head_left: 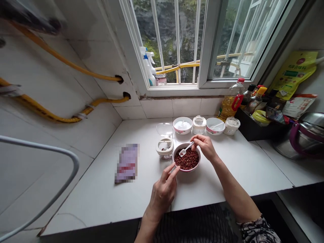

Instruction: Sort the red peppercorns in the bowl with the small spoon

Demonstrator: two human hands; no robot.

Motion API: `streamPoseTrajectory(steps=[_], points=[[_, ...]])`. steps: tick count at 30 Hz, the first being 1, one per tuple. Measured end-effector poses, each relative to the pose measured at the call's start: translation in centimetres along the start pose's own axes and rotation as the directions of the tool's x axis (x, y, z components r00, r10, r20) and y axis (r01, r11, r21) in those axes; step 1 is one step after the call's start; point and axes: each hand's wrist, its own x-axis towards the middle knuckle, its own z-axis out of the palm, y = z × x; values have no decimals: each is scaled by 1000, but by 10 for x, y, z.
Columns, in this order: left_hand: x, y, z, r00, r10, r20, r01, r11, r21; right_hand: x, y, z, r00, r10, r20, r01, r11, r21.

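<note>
A white bowl (186, 170) with a pinkish lower edge stands on the counter, filled with reddish-brown grains that look like Sichuan peppercorns (189, 160). In my right hand (204, 145), the fingers pinch the handle of a small white spoon (182, 152), whose scoop rests at the surface of the peppercorns. My left hand (165, 185) has its fingertips at the bowl's near left rim, holding it there. Just left of the bowl sits a clear seasoning jar (165, 152) with a cream-coloured rim; its clear lid appears raised behind it, and a few dark bits show inside.
Behind are a bowl of white powder (182, 126), a lidded jar (199, 125), a bowl with a white spoon (215, 127) and another jar (232, 126). A blurred purple packet (127, 163) lies left. An oil bottle (230, 101), a black condiment box (249, 126) and a steel pot (301, 135) stand right.
</note>
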Motion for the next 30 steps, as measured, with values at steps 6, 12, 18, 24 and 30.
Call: streamPoseTrajectory(steps=[6,12,18,24,30], points=[[1,1,0,1000,-4,-1,4,1000,3,-4,-2,1,994,-104,25,106,987,-123],[1,1,0,1000,-17,8,17,1000,-2,-5,0,5,974,-220,55,225,905,-360],[0,1,0,1000,-16,8,16,1000,-4,-3,2,2,969,-238,61,241,880,-409],[0,1,1,1000,-14,3,14,1000,-3,-1,6,3,960,-269,81,270,808,-523],[1,1,0,1000,-17,15,17,1000,-1,-1,6,4,964,-248,97,264,852,-451]])
